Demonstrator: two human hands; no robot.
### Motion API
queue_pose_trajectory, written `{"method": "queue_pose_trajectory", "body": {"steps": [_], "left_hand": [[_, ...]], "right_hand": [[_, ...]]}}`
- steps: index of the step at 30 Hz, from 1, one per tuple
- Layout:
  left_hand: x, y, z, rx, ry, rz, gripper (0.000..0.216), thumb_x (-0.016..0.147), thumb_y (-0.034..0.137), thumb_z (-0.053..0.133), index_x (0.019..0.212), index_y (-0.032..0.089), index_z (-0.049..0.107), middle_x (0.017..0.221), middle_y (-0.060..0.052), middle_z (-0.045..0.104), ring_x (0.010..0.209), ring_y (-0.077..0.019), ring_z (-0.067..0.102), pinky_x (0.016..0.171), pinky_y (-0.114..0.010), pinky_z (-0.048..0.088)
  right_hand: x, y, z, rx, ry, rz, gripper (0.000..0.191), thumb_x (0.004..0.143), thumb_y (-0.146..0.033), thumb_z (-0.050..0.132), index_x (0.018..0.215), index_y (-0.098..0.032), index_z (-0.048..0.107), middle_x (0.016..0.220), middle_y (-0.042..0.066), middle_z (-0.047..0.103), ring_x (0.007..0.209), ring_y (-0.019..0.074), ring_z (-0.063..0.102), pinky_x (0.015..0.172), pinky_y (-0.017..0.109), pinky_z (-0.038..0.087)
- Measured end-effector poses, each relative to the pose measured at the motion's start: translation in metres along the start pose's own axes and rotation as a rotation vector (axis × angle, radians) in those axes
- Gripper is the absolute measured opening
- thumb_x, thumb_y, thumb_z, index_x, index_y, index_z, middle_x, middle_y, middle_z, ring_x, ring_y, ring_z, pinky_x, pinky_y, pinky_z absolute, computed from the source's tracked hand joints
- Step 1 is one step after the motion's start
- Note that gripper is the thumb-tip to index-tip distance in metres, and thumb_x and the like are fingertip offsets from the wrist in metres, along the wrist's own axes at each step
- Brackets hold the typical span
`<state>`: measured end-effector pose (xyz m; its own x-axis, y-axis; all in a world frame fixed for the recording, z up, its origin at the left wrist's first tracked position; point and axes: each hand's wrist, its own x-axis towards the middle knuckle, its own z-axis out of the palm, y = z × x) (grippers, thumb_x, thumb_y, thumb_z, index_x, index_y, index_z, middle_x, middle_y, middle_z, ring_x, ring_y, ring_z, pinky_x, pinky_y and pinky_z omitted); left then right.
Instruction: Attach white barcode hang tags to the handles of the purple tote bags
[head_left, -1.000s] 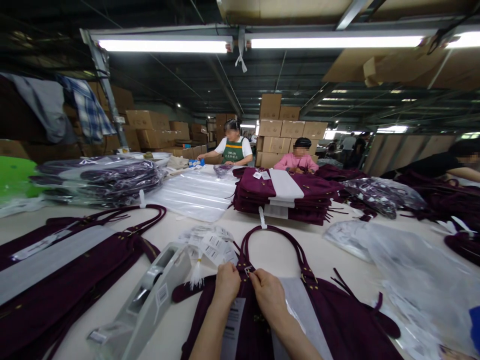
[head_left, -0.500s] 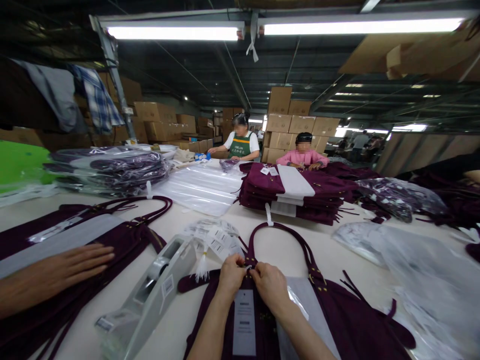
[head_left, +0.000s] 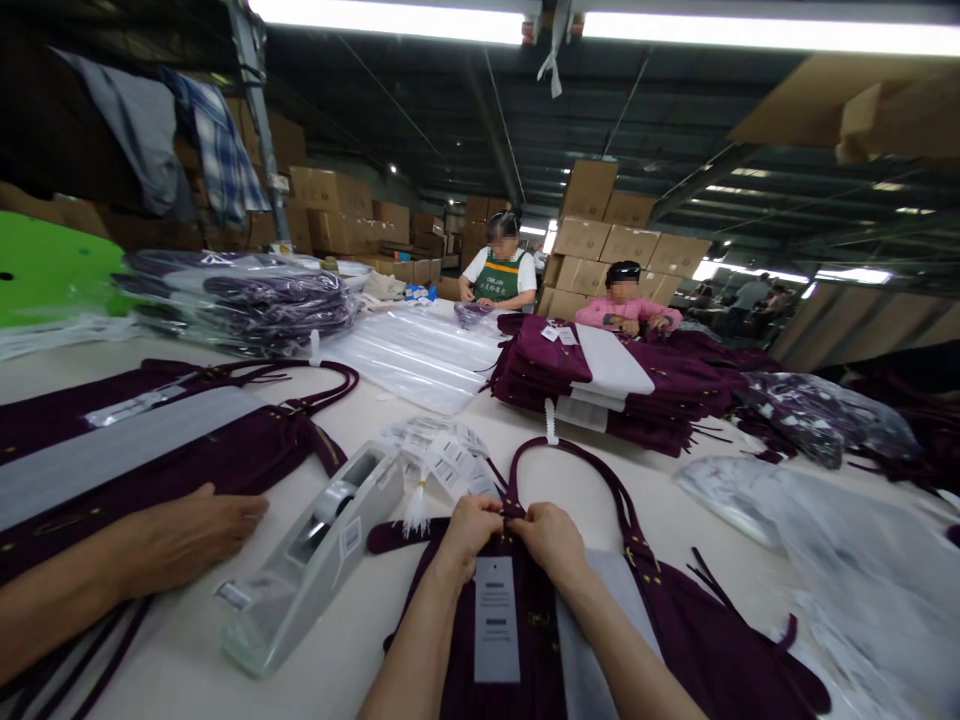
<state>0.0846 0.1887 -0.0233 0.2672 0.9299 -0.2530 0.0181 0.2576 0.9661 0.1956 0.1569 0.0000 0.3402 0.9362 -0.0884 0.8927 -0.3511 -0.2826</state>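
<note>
A dark purple handbag (head_left: pixel 705 625) lies before me, its looped handle pointing away. At the near foot of that handle, my left hand (head_left: pixel 466 537) and my right hand (head_left: pixel 553 542) are closed in pinches, fingertips almost meeting, on what looks like the string of a hang tag; the fingers mostly hide it. The grey printed hang tag (head_left: pixel 496 620) lies on the bag just below them. White paper (head_left: pixel 611 610) wraps the bag under my right forearm. Beyond my left hand are a bunch of printed tags (head_left: pixel 454 462) and their white strings (head_left: pixel 417 512).
A tape dispenser (head_left: pixel 322 560) stands left of the bag. A co-worker's hand (head_left: pixel 187 535) rests by another purple bag (head_left: pixel 150 440). Stacked bags (head_left: pixel 517 365), plastic bags (head_left: pixel 840 560) and a clear sheet (head_left: pixel 420 350) cover parts of the table. Two people work opposite.
My view has shifted, so the scene sits further right. My hands keep pinching at the same spot. The co-worker's hand has slid off the left bag's top toward its near edge.
</note>
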Motion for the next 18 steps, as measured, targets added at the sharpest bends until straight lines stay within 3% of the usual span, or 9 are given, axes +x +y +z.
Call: {"method": "queue_pose_trajectory", "body": {"steps": [6, 13, 18], "left_hand": [[0.001, 0.003, 0.000, -0.042, 0.009, -0.043, 0.025, 0.049, 0.008, 0.041, 0.059, 0.012, 0.063, 0.033, 0.006, 0.035, 0.035, -0.0062, 0.027, 0.039, -0.021, 0.014], [0.009, 0.006, -0.004, 0.006, -0.067, -0.142, 0.020, 0.056, 0.005, 0.043, 0.062, 0.011, 0.061, 0.034, 0.005, 0.041, 0.031, -0.0048, 0.032, 0.035, -0.018, 0.017], [0.015, 0.015, -0.012, 0.062, -0.183, -0.257, 0.012, 0.058, 0.003, 0.048, 0.057, 0.011, 0.057, 0.037, 0.004, 0.046, 0.031, -0.0052, 0.040, 0.036, -0.016, 0.029]], "right_hand": [[-0.007, -0.009, 0.009, -0.077, 0.088, 0.028, 0.023, 0.077, -0.026, 0.045, 0.083, -0.014, 0.065, 0.079, 0.014, 0.065, 0.077, 0.0247, 0.062, 0.062, 0.030, 0.041], [-0.012, -0.008, 0.011, -0.110, 0.111, 0.013, 0.024, 0.079, -0.028, 0.044, 0.082, -0.016, 0.065, 0.077, 0.013, 0.066, 0.076, 0.0245, 0.062, 0.063, 0.031, 0.043], [-0.013, -0.009, 0.013, -0.135, 0.105, -0.008, 0.023, 0.080, -0.026, 0.044, 0.084, -0.014, 0.064, 0.079, 0.013, 0.065, 0.078, 0.0226, 0.061, 0.067, 0.029, 0.043]]}}
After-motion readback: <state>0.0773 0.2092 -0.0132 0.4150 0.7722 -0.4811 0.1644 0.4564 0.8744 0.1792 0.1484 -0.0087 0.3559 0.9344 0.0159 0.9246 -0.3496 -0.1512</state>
